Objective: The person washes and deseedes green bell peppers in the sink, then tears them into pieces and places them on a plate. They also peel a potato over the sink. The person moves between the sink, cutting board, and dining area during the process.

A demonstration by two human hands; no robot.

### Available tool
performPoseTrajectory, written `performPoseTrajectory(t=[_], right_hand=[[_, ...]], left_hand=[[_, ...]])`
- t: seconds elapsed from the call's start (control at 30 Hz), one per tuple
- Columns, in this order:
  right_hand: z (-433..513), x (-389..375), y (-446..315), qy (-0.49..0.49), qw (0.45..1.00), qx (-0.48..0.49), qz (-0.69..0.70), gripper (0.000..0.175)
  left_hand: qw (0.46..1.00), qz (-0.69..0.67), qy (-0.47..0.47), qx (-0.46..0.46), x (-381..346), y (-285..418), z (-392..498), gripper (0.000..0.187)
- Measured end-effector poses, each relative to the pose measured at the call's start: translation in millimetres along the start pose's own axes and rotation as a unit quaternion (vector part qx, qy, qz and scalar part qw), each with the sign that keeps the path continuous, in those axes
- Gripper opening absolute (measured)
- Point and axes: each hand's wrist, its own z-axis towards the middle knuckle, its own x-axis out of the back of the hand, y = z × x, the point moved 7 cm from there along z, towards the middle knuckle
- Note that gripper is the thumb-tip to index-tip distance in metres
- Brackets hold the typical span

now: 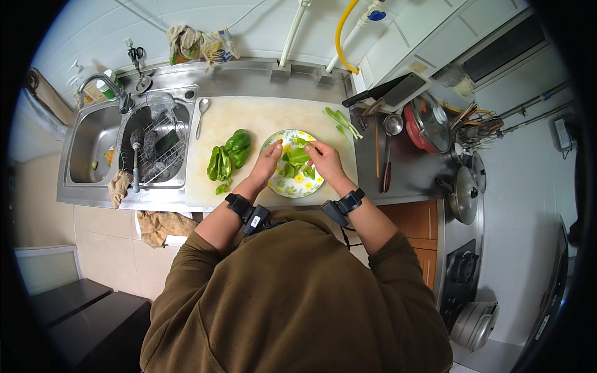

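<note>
A round plate with a yellow and green flower print [281, 189] rests on the white cutting board [196, 154]. Torn pieces of green pepper [293, 163] lie in it. My right hand [328, 162], above the plate's right side, pinches a piece of green pepper [303, 142]. Over the left rim is my left hand [266, 164], thumb uppermost; its fingers are mostly hidden, so I cannot tell whether they hold anything. To the left lie a whole-looking green pepper [239, 148], an opened green pepper [218, 164] with its inside showing, and a small pepper scrap [222, 187].
Scallion pieces [343, 123] lie at the board's right, a metal spoon [201, 117] at its left. A double sink [93, 154] with a wire rack [161, 149] stands left. Rightward are a ladle [392, 126], a red pot [416, 128] and a lidded pan [462, 196].
</note>
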Motion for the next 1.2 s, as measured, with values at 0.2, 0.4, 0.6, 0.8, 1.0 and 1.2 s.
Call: performPoseTrajectory(t=[0.2,0.4,0.6,0.8,1.0,1.2], right_hand=[[-11.7,-12.8,-34.8,0.055,0.963,0.205,-0.165,0.024],[-0.4,-19.0,-15.9,-0.057,0.995,0.045,-0.067,0.019],[7.6,-16.4,21.6,-0.053,0.926,-0.169,0.334,0.023],[8.3,-12.1,7.5,-0.015,0.993,0.039,-0.110,0.030],[8.1,-40.1,29.7,-0.124,0.969,-0.112,0.180,0.021],[19.5,-37.6,36.0,-0.124,0.940,-0.119,0.295,0.025]], left_hand=[[0.991,0.133,-0.015,0.013,-5.6,1.6,-1.9,0.026],[0.912,0.386,0.033,-0.132,-0.2,16.9,-4.6,0.015],[0.998,0.065,0.021,0.001,4.9,-4.9,-4.9,0.015],[0.990,0.125,0.059,-0.039,14.1,3.3,0.9,0.017],[0.999,-0.018,-0.023,0.035,1.3,-4.7,3.3,0.015],[0.992,-0.113,-0.019,0.050,2.7,0.0,0.7,0.016]])
